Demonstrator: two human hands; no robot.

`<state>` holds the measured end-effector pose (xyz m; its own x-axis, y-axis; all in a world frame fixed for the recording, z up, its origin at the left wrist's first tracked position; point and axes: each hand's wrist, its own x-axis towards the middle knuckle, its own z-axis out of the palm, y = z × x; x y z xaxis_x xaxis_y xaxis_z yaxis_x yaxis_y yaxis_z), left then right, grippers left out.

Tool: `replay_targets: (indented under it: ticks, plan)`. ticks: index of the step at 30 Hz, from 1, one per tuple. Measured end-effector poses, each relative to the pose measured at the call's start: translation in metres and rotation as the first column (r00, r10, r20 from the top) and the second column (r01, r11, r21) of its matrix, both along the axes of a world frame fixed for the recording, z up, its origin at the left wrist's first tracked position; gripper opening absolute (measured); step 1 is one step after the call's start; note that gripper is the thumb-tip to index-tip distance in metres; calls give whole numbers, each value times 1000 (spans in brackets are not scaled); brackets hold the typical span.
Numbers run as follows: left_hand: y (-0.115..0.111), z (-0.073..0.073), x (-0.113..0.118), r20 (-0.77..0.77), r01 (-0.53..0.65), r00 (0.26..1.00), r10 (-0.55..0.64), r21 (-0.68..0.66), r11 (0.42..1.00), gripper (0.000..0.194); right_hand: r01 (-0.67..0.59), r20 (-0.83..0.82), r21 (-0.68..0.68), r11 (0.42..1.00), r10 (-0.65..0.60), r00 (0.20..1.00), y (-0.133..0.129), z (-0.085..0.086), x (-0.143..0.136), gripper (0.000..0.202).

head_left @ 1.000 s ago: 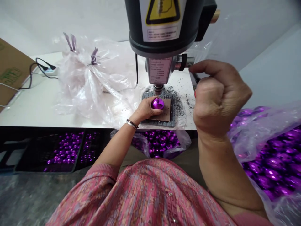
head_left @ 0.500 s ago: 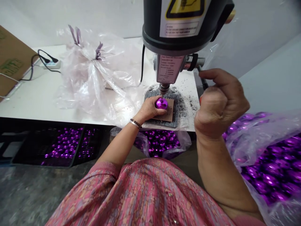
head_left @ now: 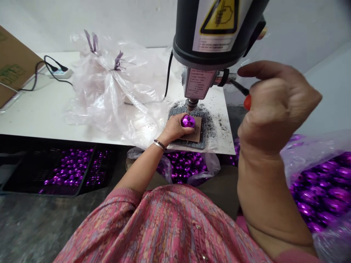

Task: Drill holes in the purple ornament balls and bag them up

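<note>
1. My left hand [head_left: 175,128] reaches in from the bottom centre, palm side toward the right, thumb and fingers closed around the shiny purple ball [head_left: 188,121].
2. The ball sits near the middle of the frame, over the brown board [head_left: 196,135], just under the drill chuck [head_left: 192,104].
3. My right hand [head_left: 274,106], raised at upper right, curls around the red-tipped lever [head_left: 241,87], wrist bent, forearm upright.

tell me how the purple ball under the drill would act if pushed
The purple ball would probably roll, being round above a flat board. Its shiny surface looks smooth, so it may slip in the left hand.
</note>
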<state>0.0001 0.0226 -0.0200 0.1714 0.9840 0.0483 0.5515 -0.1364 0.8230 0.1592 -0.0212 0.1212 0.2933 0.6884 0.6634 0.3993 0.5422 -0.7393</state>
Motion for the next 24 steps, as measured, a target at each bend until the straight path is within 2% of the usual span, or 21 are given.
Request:
replay_targets:
  ticks: [3,7,13,16,24]
  plan:
    - [1,-2,0,-11,-9,1000,8,-12,1000,43,-20,-32,-35,999,19,999,2,6,1,36]
    - [3,-4,0,-48,1,999,0,26,1000,46,-24,-29,-16,1000,23,999,1,-1,3,34]
    - [2,-5,1,-123,-44,991,49,37,998,62,11,37,-8,1000,-11,999,-5,-9,1,31]
    - [1,-4,1,-135,-36,990,39,27,999,60,19,47,-30,999,-18,999,-6,-12,2,26]
    - [-1,-4,1,-126,-43,991,47,39,998,57,73,80,-6,997,-72,994,-5,-22,2,38]
